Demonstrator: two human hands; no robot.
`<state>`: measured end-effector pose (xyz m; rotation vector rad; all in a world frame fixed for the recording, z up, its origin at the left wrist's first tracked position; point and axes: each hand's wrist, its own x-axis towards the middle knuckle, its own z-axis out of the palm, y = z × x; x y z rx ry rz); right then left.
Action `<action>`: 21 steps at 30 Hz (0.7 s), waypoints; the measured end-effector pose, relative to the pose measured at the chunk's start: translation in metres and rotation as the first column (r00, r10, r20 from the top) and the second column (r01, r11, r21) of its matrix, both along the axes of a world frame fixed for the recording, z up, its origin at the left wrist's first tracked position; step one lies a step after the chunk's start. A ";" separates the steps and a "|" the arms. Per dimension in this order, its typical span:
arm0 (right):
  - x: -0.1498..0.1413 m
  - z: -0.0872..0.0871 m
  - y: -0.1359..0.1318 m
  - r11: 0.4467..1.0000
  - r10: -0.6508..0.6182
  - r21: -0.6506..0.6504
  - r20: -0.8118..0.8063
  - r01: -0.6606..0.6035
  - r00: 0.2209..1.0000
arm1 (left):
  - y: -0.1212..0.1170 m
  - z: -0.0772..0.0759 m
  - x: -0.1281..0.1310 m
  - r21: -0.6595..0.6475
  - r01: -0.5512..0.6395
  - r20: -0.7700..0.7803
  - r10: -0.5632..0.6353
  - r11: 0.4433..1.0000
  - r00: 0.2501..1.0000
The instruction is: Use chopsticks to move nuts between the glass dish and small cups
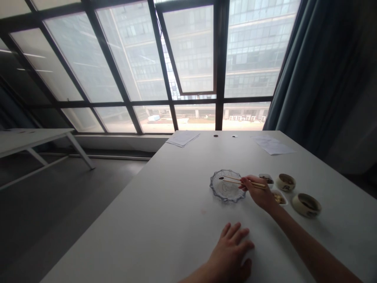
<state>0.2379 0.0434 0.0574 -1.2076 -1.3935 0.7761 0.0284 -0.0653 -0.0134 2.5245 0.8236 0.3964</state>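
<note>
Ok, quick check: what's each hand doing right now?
Left hand: open, lying palm down on the white table.
Right hand: closed, holding wooden chopsticks over a glass dish.

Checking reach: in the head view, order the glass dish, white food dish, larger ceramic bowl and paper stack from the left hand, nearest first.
Left hand:
1. Glass dish, ahead.
2. White food dish, right.
3. Larger ceramic bowl, farther right.
4. Paper stack, far end.
</note>
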 end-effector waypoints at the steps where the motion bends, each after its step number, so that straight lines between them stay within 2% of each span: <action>1: -0.002 -0.001 0.004 1.000 0.014 -0.003 0.005 -0.014 1.000 | 0.000 0.000 0.000 0.001 0.000 0.001 0.000 1.000 1.000; 6: -0.003 -0.008 0.017 0.998 0.047 -0.029 0.006 -0.047 0.999 | -0.001 -0.001 0.000 0.010 -0.002 0.013 0.002 1.000 1.000; 13: -0.003 -0.020 0.019 0.998 -0.067 -0.006 -0.068 0.066 0.995 | -0.001 -0.003 0.000 0.015 -0.009 0.009 0.009 1.000 1.000; 15: 0.002 -0.015 0.011 0.994 -0.111 0.011 -0.090 0.113 0.990 | -0.001 -0.003 0.000 0.009 -0.006 -0.002 0.006 1.000 1.000; 18: 0.020 0.002 -0.008 0.978 -0.195 0.046 -0.120 0.202 0.973 | 0.000 -0.003 0.000 0.004 -0.007 -0.012 0.007 1.000 1.000; 21: 0.050 0.022 -0.032 0.930 -0.346 0.079 -0.136 0.358 0.928 | 0.000 -0.002 0.000 0.000 -0.017 -0.015 0.017 1.000 1.000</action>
